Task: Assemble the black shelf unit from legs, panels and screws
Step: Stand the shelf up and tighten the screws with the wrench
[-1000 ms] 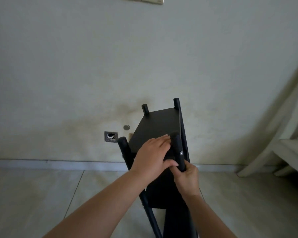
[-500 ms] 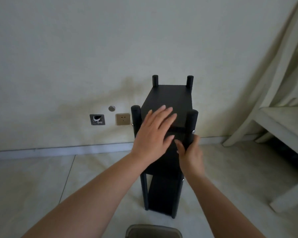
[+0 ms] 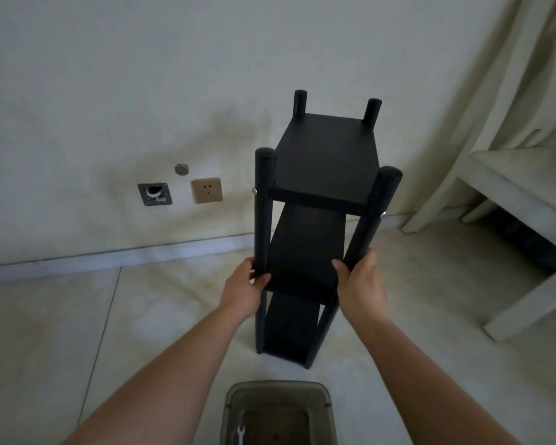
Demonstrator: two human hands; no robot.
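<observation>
The black shelf unit [image 3: 326, 155] stands upright on the tiled floor, with three panels between four round legs. A silver screw head [image 3: 254, 191] shows on the near left leg and another [image 3: 383, 214] on the near right leg. My left hand [image 3: 243, 287] grips the near left leg about halfway down. My right hand [image 3: 360, 281] grips the near right leg at the same height. The lowest panel is partly hidden behind my hands.
A translucent grey bin [image 3: 278, 412] holding a small wrench [image 3: 240, 433] sits on the floor just in front of the shelf. A pale chair or bench [image 3: 511, 194] and a curtain stand at the right. Wall sockets [image 3: 206, 190] are behind at the left.
Both hands have come off the top panel and moved down to grip the two near legs. The shelf went from tilted to upright, and the bin came into view.
</observation>
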